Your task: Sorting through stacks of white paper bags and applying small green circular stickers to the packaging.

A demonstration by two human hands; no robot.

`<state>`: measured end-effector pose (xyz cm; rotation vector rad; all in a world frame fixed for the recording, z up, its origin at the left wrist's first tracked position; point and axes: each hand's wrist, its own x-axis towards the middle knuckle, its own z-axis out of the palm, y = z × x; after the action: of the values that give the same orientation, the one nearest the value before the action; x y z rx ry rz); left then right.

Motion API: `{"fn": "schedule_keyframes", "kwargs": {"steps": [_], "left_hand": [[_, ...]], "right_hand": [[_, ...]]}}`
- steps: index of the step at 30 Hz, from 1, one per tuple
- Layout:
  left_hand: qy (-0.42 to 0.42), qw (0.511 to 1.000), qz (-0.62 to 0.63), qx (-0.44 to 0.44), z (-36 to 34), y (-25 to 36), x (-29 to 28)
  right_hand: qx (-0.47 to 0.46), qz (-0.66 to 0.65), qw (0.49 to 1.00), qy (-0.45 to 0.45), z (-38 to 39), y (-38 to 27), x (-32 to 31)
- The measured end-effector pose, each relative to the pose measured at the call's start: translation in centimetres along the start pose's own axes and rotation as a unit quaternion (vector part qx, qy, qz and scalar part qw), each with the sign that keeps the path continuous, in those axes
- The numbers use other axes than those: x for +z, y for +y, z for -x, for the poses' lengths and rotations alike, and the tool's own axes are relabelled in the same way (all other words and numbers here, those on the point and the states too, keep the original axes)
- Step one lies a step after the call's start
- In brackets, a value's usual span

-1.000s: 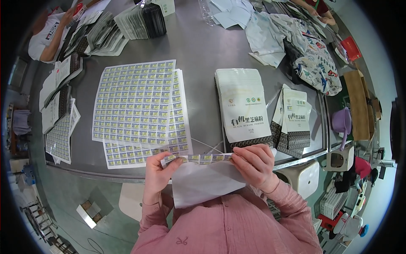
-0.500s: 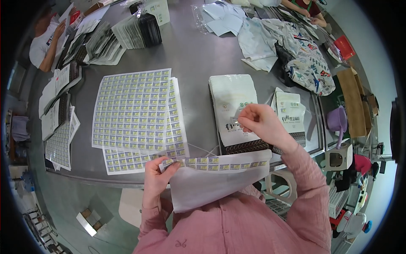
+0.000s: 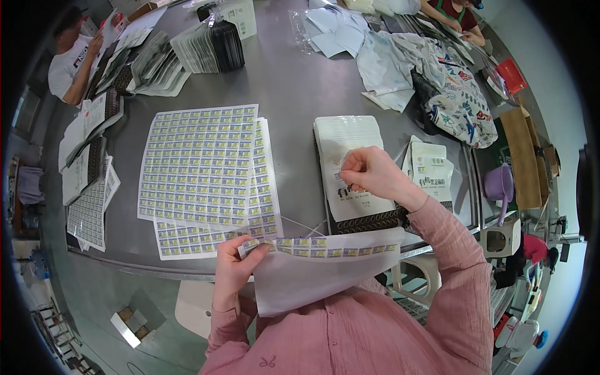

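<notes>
One sticker sheet (image 3: 312, 281): is curling at six o'clock, probably light, limp, easily creased; best held by blank edges.
Left hand (image 3: 236, 265): is pinching its end at seven o'clock, nearly closed.
Right hand (image 3: 372, 172): is poising over the pouch stack (image 3: 350, 131) toward three o'clock, fingertips together; cannot tell if gripping anything.

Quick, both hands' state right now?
Left hand: closed, holding the label sheet.
Right hand: pinched closed over the pouch stack; whether it holds anything can't be told.
</notes>
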<state>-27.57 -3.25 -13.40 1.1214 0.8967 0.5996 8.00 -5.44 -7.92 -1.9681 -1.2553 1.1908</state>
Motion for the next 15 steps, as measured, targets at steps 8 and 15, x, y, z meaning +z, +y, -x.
{"fn": "schedule_keyframes", "kwargs": {"steps": [8,15], "left_hand": [[0.024,1.0,0.008,0.007,0.2,-0.2,0.4],[0.043,0.998,-0.005,0.038,0.1,-0.8,0.7]], "right_hand": [[-0.002,0.346,0.93,0.126,1.4,-1.2,0.5],[-0.063,0.369,0.866,0.331,6.5,6.3,0.7]]}}
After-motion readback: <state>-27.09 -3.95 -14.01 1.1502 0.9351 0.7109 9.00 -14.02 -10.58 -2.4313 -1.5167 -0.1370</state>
